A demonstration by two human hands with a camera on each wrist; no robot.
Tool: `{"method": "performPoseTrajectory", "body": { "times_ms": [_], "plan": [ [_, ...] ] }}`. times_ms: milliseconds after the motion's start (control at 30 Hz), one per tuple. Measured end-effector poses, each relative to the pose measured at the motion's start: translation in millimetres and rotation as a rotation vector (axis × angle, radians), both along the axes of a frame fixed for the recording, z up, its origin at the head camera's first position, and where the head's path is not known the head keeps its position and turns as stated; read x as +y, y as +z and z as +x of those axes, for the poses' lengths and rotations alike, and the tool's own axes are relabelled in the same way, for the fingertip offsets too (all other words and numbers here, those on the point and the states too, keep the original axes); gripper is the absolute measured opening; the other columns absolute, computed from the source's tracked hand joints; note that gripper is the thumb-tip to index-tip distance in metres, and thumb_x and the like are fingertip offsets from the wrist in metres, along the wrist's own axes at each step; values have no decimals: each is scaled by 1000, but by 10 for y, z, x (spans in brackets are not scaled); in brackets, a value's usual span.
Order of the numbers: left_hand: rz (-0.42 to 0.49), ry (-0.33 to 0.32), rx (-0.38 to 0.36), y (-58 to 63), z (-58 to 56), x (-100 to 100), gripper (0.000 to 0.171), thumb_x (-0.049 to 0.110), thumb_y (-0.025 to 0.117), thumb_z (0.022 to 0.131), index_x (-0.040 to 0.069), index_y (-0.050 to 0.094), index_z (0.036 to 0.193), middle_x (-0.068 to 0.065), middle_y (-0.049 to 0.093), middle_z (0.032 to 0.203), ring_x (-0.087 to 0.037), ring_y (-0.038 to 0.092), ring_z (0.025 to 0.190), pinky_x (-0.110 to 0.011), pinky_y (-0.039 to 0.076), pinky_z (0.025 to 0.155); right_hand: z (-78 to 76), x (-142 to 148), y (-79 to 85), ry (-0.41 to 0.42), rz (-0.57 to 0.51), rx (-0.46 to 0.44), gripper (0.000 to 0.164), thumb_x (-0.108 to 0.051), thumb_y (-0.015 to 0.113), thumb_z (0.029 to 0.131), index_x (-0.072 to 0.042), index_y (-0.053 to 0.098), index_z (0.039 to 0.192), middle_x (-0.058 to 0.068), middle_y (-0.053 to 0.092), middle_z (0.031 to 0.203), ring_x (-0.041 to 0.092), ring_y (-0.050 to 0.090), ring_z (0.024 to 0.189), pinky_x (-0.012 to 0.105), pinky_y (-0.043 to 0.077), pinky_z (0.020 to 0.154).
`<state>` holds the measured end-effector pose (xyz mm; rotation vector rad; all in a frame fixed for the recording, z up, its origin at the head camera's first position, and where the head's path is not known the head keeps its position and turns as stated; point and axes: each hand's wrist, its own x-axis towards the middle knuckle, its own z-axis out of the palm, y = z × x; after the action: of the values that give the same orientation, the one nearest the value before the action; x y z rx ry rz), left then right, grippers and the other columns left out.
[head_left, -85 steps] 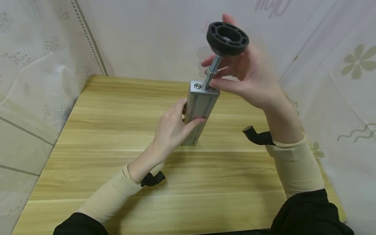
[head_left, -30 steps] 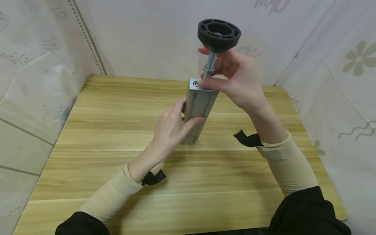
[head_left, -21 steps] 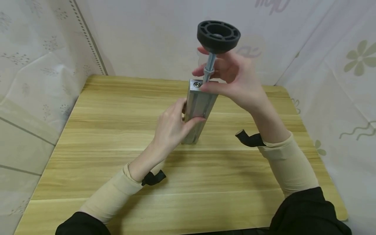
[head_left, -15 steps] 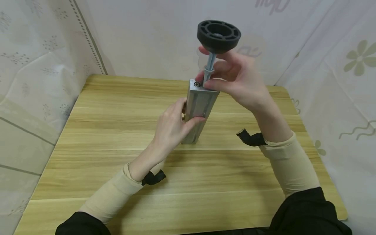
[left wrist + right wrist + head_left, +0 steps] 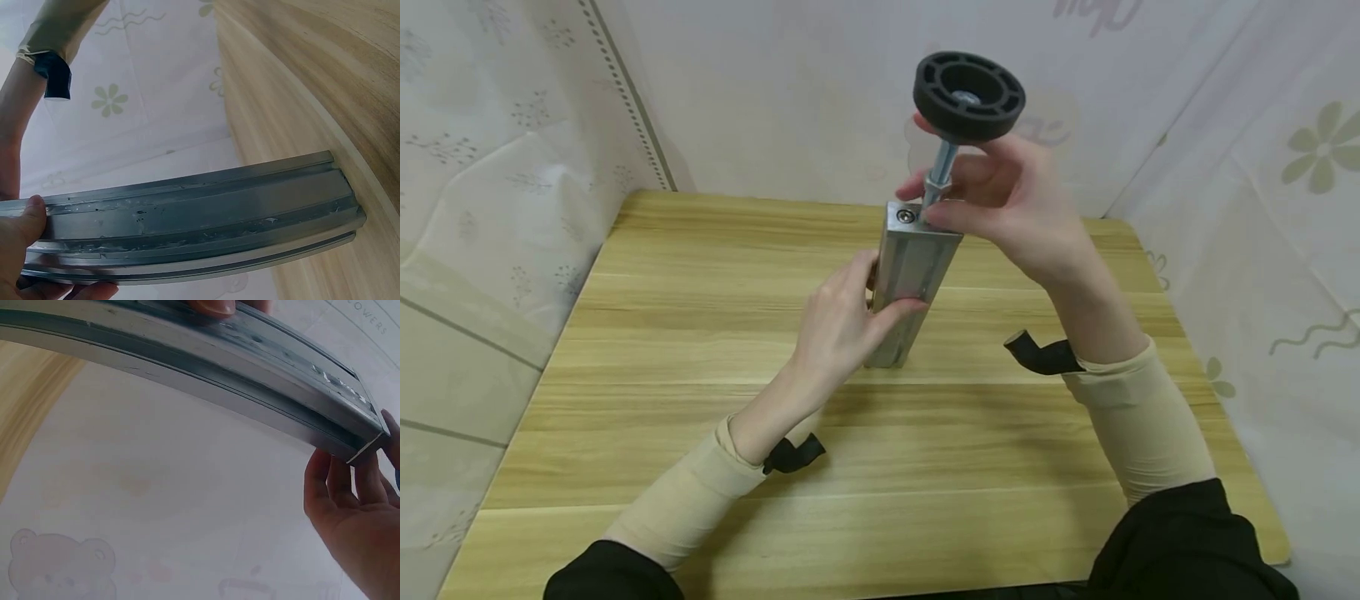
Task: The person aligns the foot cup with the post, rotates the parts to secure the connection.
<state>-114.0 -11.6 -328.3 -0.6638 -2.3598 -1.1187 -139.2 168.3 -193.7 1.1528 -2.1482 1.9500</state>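
My left hand grips a metal profile around its middle, thumb across the near face. It stands on the table, leaning slightly right toward its top. A levelling foot rises from the profile's top end, with a black ribbed disc, a steel stem and a hex nut. My right hand pinches the stem's base with thumb and fingers, just above the end plate. A socket screw shows left of the stem. The left wrist view shows the profile's grooved side; the right wrist view shows right fingers at its end.
The wooden table spans the area beneath both arms. Pale patterned sheets hang behind it and on both sides. Black curved pieces stick out from both wrist bands.
My right hand has come left and closer around the stem since the earliest frame. Lately its thumb and fingers shift at the stem's base, and the disc tilts slightly right. My left hand stays put.
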Motion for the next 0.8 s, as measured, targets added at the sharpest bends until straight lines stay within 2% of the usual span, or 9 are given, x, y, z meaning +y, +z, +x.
{"method": "performPoseTrajectory", "body": {
  "times_ms": [100,233,333,467,533,667,800],
  "plan": [
    [-1,1,-2,-3,0,3,59,47,73,76,11,52,118,-2,67,92,-9,59,75,-23,47,56,15,-8,11,-28,-11,22,59,19,65,75,0,53,130,15,72,89,32,68,86,37,54,75],
    [2,0,-5,-1,1,3,59,47,73,77,11,52,118,-3,67,92,-9,59,75,-23,48,56,8,-79,5,-107,-13,92,59,17,73,68,5,56,123,17,68,82,28,64,74,36,55,71],
    [1,4,-3,-1,1,1,58,46,73,77,11,52,117,-2,67,92,-9,59,75,-23,48,57,-16,-117,-23,-147,0,98,63,15,77,66,6,54,124,15,67,96,27,60,77,35,55,76],
    [-2,14,-2,-1,2,1,57,46,73,77,11,52,116,-2,66,90,-10,59,76,-23,49,57,-53,-78,-59,-107,2,73,65,13,75,69,2,51,129,12,66,109,29,63,93,38,53,84],
    [-4,16,-3,-1,1,3,57,47,73,77,11,52,116,-3,66,90,-10,60,75,-23,49,56,-60,-36,-62,-54,-9,61,64,15,71,72,1,50,131,14,68,103,32,64,98,40,53,83],
    [-4,12,-4,0,1,9,58,47,73,77,11,52,116,-2,66,91,-9,59,75,-22,48,56,-30,6,-32,-7,-26,27,60,18,65,76,-2,51,131,17,71,95,35,67,91,39,54,76],
    [3,9,-6,-8,-1,10,56,46,73,77,11,52,116,-3,66,90,-9,59,75,-22,48,55,16,-36,-2,-61,-27,32,59,18,67,74,2,53,128,17,71,84,33,67,78,37,54,70]
  ]
}}
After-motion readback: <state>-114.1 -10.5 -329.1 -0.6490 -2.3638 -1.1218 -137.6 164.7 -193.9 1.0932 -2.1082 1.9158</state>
